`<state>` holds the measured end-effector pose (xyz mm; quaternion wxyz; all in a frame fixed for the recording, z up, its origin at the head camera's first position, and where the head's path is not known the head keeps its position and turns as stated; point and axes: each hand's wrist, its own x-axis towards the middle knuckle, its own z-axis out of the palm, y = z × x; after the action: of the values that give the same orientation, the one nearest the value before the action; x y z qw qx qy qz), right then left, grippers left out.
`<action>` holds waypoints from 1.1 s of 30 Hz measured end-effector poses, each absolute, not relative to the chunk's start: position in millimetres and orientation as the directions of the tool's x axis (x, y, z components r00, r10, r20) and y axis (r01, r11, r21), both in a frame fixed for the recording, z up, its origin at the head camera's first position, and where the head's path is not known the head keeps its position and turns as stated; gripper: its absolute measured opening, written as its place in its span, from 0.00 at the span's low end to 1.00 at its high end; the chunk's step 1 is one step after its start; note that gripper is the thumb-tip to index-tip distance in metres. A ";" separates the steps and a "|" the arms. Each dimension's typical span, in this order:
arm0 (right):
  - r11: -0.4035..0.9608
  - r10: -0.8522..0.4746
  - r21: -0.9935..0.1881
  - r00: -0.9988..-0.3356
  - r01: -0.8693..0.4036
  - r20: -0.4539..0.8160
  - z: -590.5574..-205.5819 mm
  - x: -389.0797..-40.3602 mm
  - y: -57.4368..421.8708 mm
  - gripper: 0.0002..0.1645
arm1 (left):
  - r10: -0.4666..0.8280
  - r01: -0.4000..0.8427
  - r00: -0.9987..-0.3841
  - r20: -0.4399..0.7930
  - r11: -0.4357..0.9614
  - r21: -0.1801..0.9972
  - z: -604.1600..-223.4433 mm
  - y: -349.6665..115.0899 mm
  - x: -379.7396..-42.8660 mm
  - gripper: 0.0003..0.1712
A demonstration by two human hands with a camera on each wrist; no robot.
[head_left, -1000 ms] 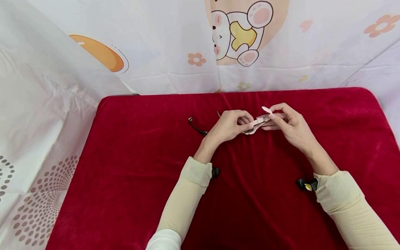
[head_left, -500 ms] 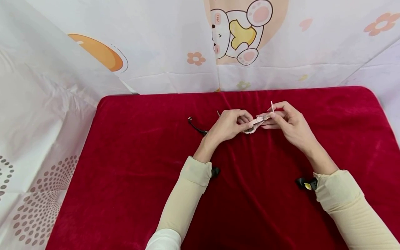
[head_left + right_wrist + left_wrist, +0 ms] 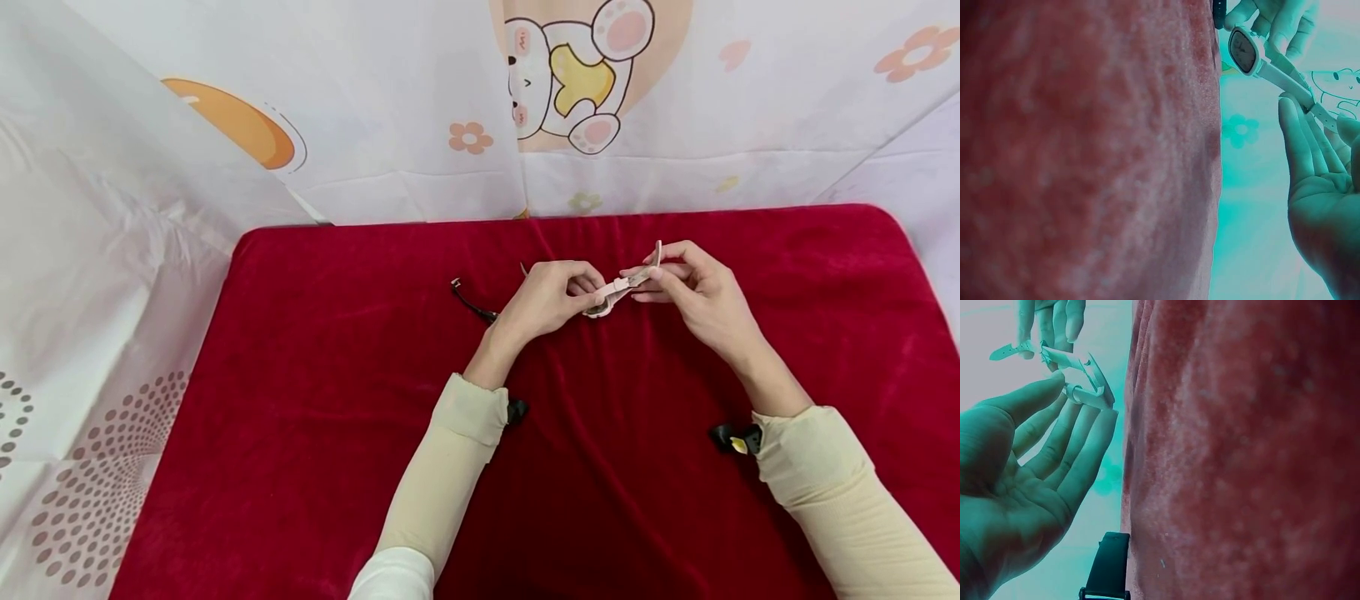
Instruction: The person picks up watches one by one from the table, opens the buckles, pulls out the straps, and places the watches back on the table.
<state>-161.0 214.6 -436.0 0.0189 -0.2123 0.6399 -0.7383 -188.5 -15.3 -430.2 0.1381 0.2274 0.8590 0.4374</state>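
A pale pink wristwatch (image 3: pixel 597 312) is held up between both hands, its strap looped through the buckle. My left hand (image 3: pixel 553 298) pinches one side of the strap between thumb and fingers, close to the case. My right hand (image 3: pixel 701 292) pinches the other strap piece past the buckle, and the strap's free end (image 3: pixel 659 252) sticks up above those fingertips. In the right wrist view the watch's dial (image 3: pixel 1244 51) faces the camera. The left wrist view shows the strap tip with its holes (image 3: pixel 1004 352) beyond the right hand's fingers.
Behind the left hand, a black watch strap (image 3: pixel 474 311) with a metal buckle lies on the red velvet cloth (image 3: pixel 337 400); the rest of it is hidden by that hand. A printed white curtain (image 3: pixel 390 108) hangs along the table's far edge.
The strap's free end has swung from leaning left to standing upright, pushed along by the right fingers. Both hands stay at almost the same place.
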 end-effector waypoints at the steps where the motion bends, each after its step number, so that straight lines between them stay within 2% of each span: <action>1: -0.180 -0.301 -0.953 -0.909 -0.244 0.289 -436.1 -161.0 214.6 0.09 | 0.508 0.267 -0.860 -0.039 0.515 0.815 -430.3 -15.3 -188.3 0.05; 11: -0.153 -0.303 -0.962 -0.916 -0.224 0.261 -437.4 -160.4 215.6 0.11 | 0.507 0.274 -0.861 -0.032 0.518 0.810 -429.9 -14.5 -187.6 0.06; 14: -0.146 -0.294 -0.964 -0.921 -0.222 0.257 -436.5 -159.9 215.5 0.13 | 0.514 0.288 -0.858 0.001 0.479 0.829 -429.1 -12.1 -188.0 0.07; 20: -0.148 -0.294 -0.962 -0.919 -0.228 0.263 -435.2 -159.3 213.8 0.10 | 0.508 0.300 -0.859 0.062 0.403 0.865 -426.2 -7.7 -186.8 0.08; 33: -0.155 -0.294 -0.958 -0.915 -0.240 0.277 -437.2 -159.3 210.6 0.12 | 0.487 0.303 -0.871 0.071 0.418 0.856 -426.9 -4.3 -186.3 0.08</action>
<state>-159.3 210.6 -437.2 0.0184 -0.2055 0.6496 -0.7317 -186.3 -4.3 -426.9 0.0945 0.2360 0.8368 0.4850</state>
